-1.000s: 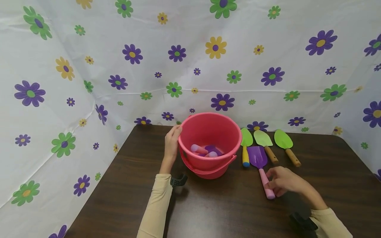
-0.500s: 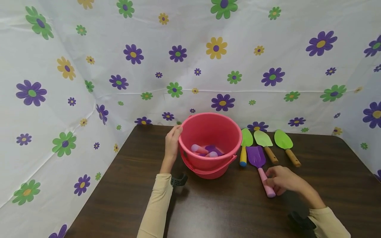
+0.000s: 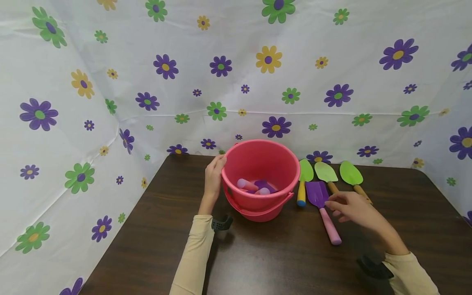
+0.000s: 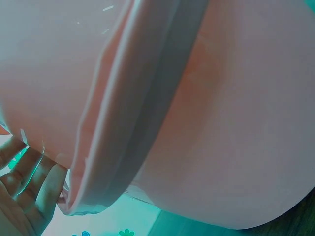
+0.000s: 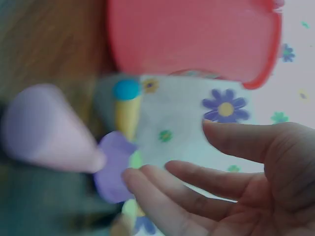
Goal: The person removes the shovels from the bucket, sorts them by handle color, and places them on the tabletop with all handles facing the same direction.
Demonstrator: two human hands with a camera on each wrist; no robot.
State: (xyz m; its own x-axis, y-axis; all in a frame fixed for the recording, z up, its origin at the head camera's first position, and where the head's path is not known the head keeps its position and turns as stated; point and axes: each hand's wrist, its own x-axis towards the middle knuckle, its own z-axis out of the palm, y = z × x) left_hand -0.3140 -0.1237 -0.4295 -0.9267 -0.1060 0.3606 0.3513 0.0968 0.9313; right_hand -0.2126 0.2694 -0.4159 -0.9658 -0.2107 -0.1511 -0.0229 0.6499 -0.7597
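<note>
In the head view my left hand holds the left rim of a pink bucket; the left wrist view shows its fingers at the edge of the bucket. Tools with pink handles and purple parts lie inside, partly hidden by its wall. My right hand hovers just right of a purple shovel with a pink handle lying on the table. Nothing is between its parted fingers and thumb in the right wrist view.
Behind the purple shovel lie a green trowel with a yellow handle, a pale green trowel and another green trowel, both with wooden handles. A flowered sheet hangs behind the dark table.
My right hand has let go of the purple shovel's pink handle and risen away from it, toward the wooden-handled trowels. The left hand and bucket have stayed in place.
</note>
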